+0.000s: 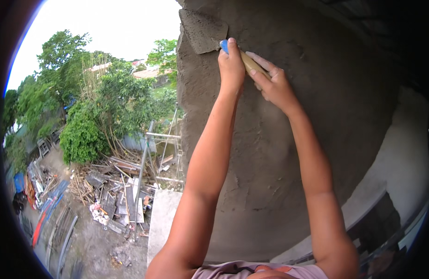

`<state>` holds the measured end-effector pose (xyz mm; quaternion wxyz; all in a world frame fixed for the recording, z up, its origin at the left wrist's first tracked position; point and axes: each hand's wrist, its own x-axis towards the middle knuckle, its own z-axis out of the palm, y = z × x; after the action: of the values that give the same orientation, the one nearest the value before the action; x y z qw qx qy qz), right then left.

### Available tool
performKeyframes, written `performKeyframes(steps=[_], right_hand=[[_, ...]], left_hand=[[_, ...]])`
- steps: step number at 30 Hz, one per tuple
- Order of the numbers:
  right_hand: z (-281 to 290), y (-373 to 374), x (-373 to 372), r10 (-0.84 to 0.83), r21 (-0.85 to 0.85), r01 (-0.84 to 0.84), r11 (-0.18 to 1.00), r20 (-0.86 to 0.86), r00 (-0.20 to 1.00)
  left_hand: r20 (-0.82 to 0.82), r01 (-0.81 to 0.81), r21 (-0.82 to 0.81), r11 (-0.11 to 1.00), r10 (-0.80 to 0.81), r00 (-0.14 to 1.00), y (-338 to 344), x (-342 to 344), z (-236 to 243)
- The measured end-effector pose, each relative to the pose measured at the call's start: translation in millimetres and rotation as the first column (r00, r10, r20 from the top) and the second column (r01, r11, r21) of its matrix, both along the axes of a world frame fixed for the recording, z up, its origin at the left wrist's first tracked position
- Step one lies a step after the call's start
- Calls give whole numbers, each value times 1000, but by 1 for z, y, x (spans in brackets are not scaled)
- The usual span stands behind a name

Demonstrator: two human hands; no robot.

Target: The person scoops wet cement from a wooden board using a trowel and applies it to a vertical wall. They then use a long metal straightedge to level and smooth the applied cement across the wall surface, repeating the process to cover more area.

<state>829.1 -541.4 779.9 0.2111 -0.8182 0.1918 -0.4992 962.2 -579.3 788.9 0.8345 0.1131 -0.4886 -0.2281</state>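
My left hand (232, 69) is wrapped round the front of a trowel's handle, its thumb on the blue collar. Lower right of it, my right hand (275, 87) grips the back end of the same pale handle. The trowel (254, 66) is raised high, and its broad blade, coated in grey mortar, lies at the upper left edge of the wall. Rough grey plaster (256, 139) covers the wall behind both arms. How closely the blade touches the plaster I cannot tell.
Past the wall's left edge the ground drops well below. Metal scaffold poles (144, 160) stand beside that edge above a pale ledge (165, 209). Scrap timber (121, 195) is heaped on the ground near green trees (84, 135). A pale wall (400, 149) runs along the right.
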Motion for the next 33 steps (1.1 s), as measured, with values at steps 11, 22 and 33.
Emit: performKeyframes(steps=[11, 22, 33], right_hand=[[2, -8, 10, -35, -132, 46, 990, 90, 995], [-91, 31, 9, -45, -63, 54, 997, 145, 988], [-588, 184, -156, -473, 918, 328, 224, -192, 860]], left_hand=[[40, 17, -9, 1000, -16, 999, -1, 5, 13], [148, 47, 66, 997, -57, 987, 20, 4, -68], [-163, 33, 724, 689, 124, 979, 177, 48, -487]])
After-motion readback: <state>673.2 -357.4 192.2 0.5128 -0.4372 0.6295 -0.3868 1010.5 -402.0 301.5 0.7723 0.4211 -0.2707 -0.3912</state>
